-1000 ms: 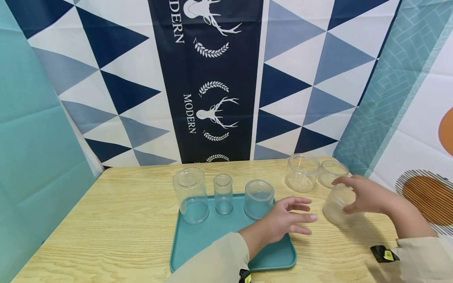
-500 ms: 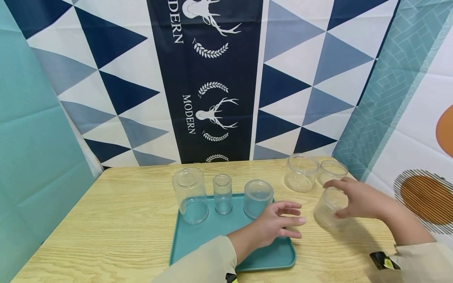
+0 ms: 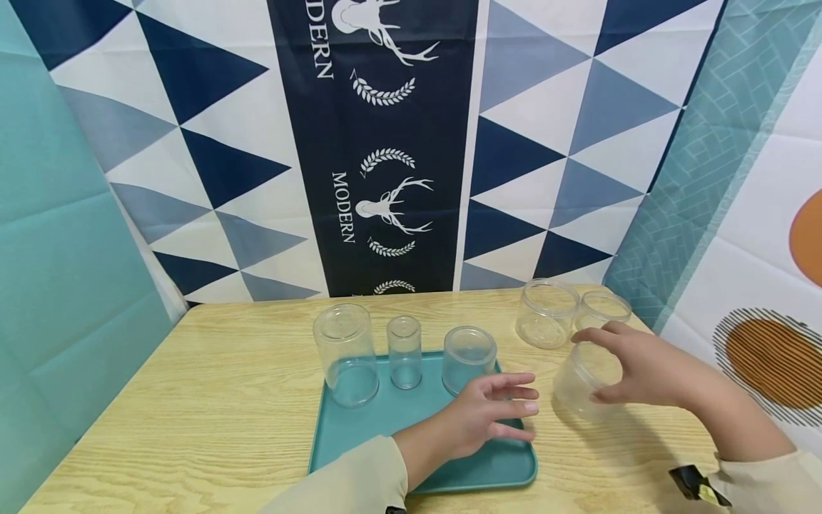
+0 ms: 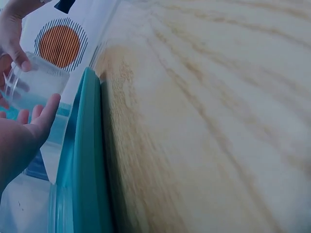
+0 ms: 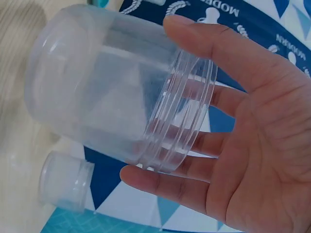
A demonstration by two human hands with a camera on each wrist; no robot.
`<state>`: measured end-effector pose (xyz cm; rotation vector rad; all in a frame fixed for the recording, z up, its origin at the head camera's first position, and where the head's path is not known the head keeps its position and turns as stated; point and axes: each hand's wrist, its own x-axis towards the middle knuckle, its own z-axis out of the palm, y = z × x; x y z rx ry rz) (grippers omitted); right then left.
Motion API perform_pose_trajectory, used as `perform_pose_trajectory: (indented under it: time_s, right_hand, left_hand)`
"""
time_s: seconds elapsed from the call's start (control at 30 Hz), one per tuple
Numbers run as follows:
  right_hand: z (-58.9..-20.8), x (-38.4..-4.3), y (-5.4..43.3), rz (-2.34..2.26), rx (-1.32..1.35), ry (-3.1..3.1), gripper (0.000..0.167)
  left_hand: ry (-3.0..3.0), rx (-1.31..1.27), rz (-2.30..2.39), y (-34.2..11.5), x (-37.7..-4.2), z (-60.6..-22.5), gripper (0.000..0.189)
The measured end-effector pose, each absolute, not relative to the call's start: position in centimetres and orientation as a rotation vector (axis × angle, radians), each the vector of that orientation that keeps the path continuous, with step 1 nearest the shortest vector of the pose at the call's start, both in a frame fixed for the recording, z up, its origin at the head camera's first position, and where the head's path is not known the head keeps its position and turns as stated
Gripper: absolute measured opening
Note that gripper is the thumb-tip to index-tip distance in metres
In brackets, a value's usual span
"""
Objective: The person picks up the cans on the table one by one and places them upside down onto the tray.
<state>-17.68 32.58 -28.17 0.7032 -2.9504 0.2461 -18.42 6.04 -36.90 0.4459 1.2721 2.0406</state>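
A clear, frosted-looking plastic jar is gripped by my right hand from above, beside the tray's right side. In the right wrist view, thumb and fingers spread round the threaded mouth of the jar. My left hand hangs over the right part of the teal tray, fingers apart and pointing toward the held jar, holding nothing. From the left wrist view, the left hand shows palm up close below the jar. Along the tray's back stand a tall jar, a narrow jar and a short wide jar, mouths down.
Two more clear jars stand at the table's back right: a wide jar and a lower jar, partly behind the right hand. The wooden table meets a patterned cloth at its back edge.
My right hand has carried the jar leftward, nearer the tray. The left hand has drawn back to the left and slightly down, still spread.
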Motion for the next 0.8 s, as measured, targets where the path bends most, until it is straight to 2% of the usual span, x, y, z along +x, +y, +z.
perform_pose_trajectory:
  time_s: [0.8]
  right_hand:
    - [-26.7, -15.4, 29.1, 0.498, 0.967, -2.739, 0.074]
  left_hand:
    - [1.160, 0.414, 2.165, 3.1, -17.3, -36.2, 0.058]
